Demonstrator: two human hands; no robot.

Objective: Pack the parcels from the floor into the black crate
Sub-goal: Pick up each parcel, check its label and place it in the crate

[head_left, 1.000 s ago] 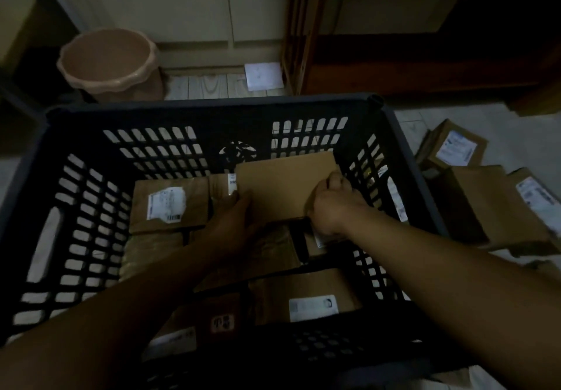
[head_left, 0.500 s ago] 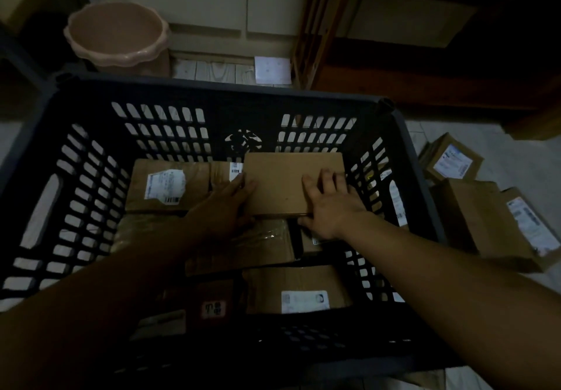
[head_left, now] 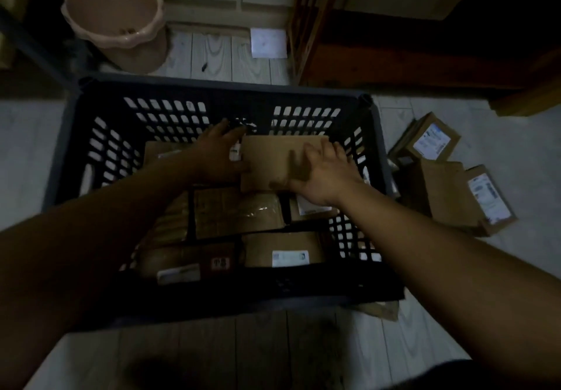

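A box (head_left: 268,159) is laid in the crate (head_left: 212,85), by its far right corner. It is pressed by the left hand (head_left: 217,154) and right hand (head_left: 326,174), with fingers spread flat.

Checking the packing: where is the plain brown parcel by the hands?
Head view: the plain brown parcel lies far right inside the black crate, by its far wall, between the left hand and right hand.

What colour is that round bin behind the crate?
Pale pinkish-beige bin, clearest in the head view.
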